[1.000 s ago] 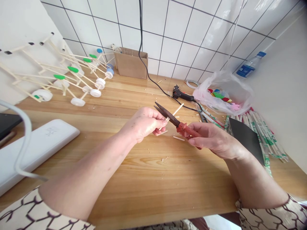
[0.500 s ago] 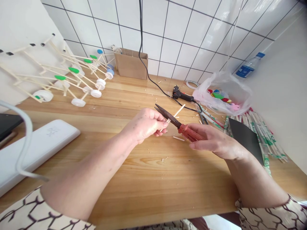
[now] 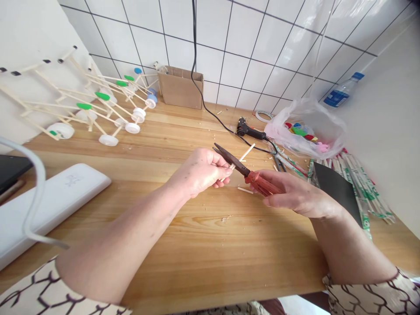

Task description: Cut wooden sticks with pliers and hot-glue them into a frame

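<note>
Between the closed fingers of my left hand (image 3: 208, 173) is a thin pale wooden stick (image 3: 247, 151), slanting up to the right. My right hand (image 3: 290, 192) is wrapped round the red handles of a pair of scissors (image 3: 260, 182). The dark blades cross the stick close to my left fingertips; whether they have cut into it cannot be made out. A short loose piece of stick (image 3: 245, 190) lies on the wooden table (image 3: 197, 245) below the scissors.
Stick frames with bottle-cap wheels (image 3: 108, 140) stand back left, beside a cardboard box (image 3: 181, 87). A black glue gun (image 3: 251, 130), plastic bag (image 3: 306, 127), bottle (image 3: 343, 90) and wrapped sticks (image 3: 367, 186) are at right. A white power bank (image 3: 55, 205) lies left.
The view has shifted slightly. Both hands still hold the stick and scissors in nearly the same pose, with little other visible change.
</note>
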### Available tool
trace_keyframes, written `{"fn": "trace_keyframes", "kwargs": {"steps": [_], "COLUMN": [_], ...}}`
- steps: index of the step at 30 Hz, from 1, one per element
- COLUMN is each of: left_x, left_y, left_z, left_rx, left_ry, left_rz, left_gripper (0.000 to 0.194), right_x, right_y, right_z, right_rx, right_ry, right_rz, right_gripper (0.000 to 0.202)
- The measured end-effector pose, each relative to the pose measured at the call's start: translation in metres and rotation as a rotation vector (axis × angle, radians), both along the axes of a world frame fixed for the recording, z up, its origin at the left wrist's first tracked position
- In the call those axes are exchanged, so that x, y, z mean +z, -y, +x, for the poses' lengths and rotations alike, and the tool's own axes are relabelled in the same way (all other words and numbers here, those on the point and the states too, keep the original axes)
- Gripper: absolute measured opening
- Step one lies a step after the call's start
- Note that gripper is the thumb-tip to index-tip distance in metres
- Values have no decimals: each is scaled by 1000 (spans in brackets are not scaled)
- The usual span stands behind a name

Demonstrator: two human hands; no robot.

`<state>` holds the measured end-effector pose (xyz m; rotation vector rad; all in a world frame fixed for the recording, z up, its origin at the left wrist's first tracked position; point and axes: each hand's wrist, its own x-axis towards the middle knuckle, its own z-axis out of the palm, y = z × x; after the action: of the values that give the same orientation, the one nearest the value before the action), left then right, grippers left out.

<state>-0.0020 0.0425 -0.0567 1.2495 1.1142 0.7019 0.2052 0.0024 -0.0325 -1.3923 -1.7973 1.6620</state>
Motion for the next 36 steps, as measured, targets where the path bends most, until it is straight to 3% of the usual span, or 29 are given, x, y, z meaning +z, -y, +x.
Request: {"fn": "trace_keyframes", "kwargs": {"steps": [10, 16, 25, 36], "left_x": [1, 0, 3, -3], "left_y": [2, 0, -1, -3], "left_z": [2, 3, 2, 2], "left_rx": [9, 34, 31, 6], "left_ry": [-19, 1, -35, -101], "left_rz": [-5, -56, -60, -104], "left_gripper": [19, 19, 25, 17], "right_x": [0, -3, -3, 1], "right_y": [1, 2, 6, 9], "right_z": [2, -1, -7, -17], "right_rx": [55, -8, -26, -21], "right_ry": [-39, -39, 164, 375], "right_rz": [0, -16, 63, 104], "right_gripper": [28, 28, 23, 10]}}
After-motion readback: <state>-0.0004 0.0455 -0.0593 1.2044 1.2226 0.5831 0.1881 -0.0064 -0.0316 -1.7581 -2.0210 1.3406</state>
